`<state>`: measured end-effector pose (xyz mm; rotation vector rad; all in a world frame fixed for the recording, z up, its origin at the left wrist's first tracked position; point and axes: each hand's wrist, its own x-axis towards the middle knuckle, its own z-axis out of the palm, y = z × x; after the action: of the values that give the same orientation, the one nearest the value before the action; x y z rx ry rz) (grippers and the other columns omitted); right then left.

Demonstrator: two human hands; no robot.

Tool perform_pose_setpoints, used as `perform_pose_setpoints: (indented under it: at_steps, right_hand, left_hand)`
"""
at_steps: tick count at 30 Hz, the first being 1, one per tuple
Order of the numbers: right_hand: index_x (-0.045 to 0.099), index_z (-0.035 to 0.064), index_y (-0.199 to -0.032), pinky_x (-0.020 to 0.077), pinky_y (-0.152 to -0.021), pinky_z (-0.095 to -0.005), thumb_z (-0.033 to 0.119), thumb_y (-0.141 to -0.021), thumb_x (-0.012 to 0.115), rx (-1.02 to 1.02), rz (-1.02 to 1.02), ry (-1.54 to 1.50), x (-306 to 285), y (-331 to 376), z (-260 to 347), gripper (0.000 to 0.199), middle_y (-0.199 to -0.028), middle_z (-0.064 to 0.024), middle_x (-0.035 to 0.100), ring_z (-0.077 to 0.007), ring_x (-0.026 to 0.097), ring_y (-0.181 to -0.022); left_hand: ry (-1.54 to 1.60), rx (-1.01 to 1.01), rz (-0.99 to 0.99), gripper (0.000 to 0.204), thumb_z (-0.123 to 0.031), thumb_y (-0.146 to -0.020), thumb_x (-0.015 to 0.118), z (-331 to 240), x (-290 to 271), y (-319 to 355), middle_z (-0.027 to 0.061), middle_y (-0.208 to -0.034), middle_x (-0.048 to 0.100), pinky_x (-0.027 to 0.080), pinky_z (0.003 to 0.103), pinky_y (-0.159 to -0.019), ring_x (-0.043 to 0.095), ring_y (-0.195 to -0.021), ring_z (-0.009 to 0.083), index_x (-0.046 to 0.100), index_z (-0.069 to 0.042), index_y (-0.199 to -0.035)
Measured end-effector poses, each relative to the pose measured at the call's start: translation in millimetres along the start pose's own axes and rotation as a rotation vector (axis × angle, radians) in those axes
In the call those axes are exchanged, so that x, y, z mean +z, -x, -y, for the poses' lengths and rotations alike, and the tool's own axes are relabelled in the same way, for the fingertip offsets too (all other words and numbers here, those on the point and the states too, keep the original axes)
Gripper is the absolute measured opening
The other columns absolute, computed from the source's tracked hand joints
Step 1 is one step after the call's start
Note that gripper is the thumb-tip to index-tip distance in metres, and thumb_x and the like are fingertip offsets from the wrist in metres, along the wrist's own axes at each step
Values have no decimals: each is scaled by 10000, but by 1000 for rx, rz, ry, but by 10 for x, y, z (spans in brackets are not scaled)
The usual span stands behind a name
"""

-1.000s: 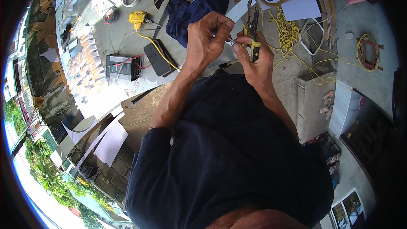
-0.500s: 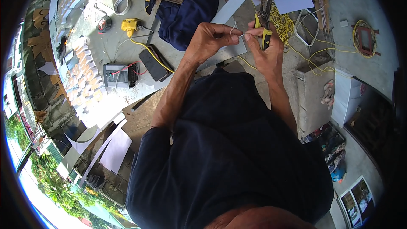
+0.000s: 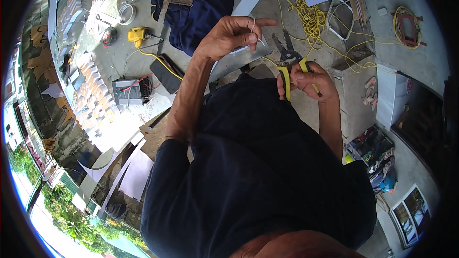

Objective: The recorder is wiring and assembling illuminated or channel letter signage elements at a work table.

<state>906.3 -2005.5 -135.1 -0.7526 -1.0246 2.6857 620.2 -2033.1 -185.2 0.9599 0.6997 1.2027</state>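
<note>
A thin white wire [image 3: 260, 42] is pinched between the thumb and fingers of my left hand [image 3: 232, 37], with part of it looped over a finger. The index finger of that hand points out to the right. My right hand [image 3: 315, 82] is wrapped around the yellow-and-black handles of wire strippers [image 3: 289, 57]. Their dark jaws are spread and point up and left, apart from the wire. Below my left hand lies the edge of a grey sheet-topped table [image 3: 222, 69].
Yellow cord [image 3: 303, 16] lies tangled beyond the strippers. A navy cloth bundle [image 3: 205, 24] with a metal square [image 3: 179, 1] sits behind my left hand. Leftward are a phone [image 3: 166, 74], a wired box [image 3: 131, 91], a yellow corded tool [image 3: 138, 34], a tape roll [image 3: 126, 14] and white cut-out shapes [image 3: 93, 95].
My hands have moved apart. The right hand came down toward my body and now grips the strippers by their handles, jaws spread. My left hand shifted slightly left, still pinching the wire.
</note>
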Motion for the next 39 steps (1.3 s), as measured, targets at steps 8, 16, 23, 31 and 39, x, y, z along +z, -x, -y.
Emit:
perform_pose_setpoints:
  at_steps: [8,16,23,31,39]
  right_hand:
    - [549,25,-850,585,-752,-532,215,-929,616,-39,-82,-143,-136,209,-178,216,-1025,-296,652,-379,703,-864]
    - [627,11,-1039,548,-824,-416,249,-999,567,-227,-551,163,19,292,-371,249,-1020,-160,682,-250,690,-911]
    - [604,-14,-1100,509,-886,-359,335,-1046,488,-133,-618,506,278,183,-415,372,-1064,-133,662,-208,650,-969]
    - [602,-25,-1130,506,-855,-348,366,-1049,485,-119,-581,544,306,38,-298,416,-1054,-128,670,-193,653,-916]
    - [606,-29,-1149,498,-831,-340,347,-1054,485,-121,-546,591,317,-40,-278,406,-1018,-114,679,-178,645,-891]
  left_hand:
    - [78,-142,183,122,-116,-917,698,206,160,-223,157,-966,738,513,258,-681,678,-835,125,690,5,-926]
    - [-203,-272,-156,125,-106,-930,690,149,520,-205,107,-857,744,473,230,-634,639,-691,101,711,14,-959]
    - [-346,-206,-372,145,-100,-921,676,107,632,-231,74,-823,732,485,237,-654,626,-695,84,718,36,-950]
    - [-312,-202,-378,147,-113,-917,678,64,590,-194,68,-829,730,480,235,-653,599,-696,69,712,30,-928]
    - [-375,-157,-372,124,-83,-908,669,48,529,-171,68,-839,736,481,231,-642,597,-689,67,712,31,-927]
